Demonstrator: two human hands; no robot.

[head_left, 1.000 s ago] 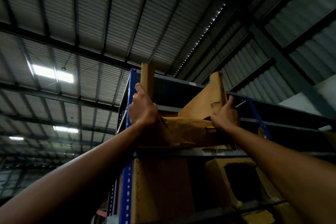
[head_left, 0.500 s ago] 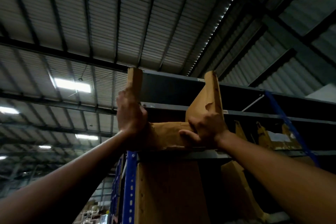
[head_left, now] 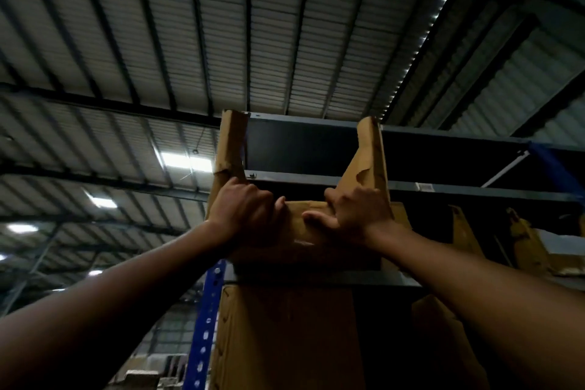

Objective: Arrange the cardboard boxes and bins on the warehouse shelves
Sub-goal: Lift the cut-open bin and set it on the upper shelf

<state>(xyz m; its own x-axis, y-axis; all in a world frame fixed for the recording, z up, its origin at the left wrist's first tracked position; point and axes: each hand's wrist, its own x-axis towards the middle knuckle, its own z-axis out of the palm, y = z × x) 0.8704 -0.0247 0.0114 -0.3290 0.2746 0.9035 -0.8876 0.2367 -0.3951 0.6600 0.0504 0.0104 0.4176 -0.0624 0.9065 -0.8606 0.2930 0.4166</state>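
Note:
A worn open-front cardboard bin (head_left: pixel 308 225) sits high up on an upper shelf (head_left: pixel 392 280), its two torn side walls rising above my hands. My left hand (head_left: pixel 243 215) grips the bin's left front corner with curled fingers. My right hand (head_left: pixel 354 215) grips the right front corner, thumb stretched along the low front lip. Both arms reach up overhead. The bin's underside is in deep shadow.
A tall cardboard box (head_left: pixel 285 336) stands on the shelf level below, beside the blue perforated upright (head_left: pixel 205 326). More cardboard bins (head_left: pixel 525 244) line the same upper shelf to the right. A dark top shelf (head_left: pixel 443 139) runs above, under the corrugated roof.
The view has tilted up and shifted. My left hand has dropped from the left wall down to the front corner, and both hands now sit closer together on the bin's front.

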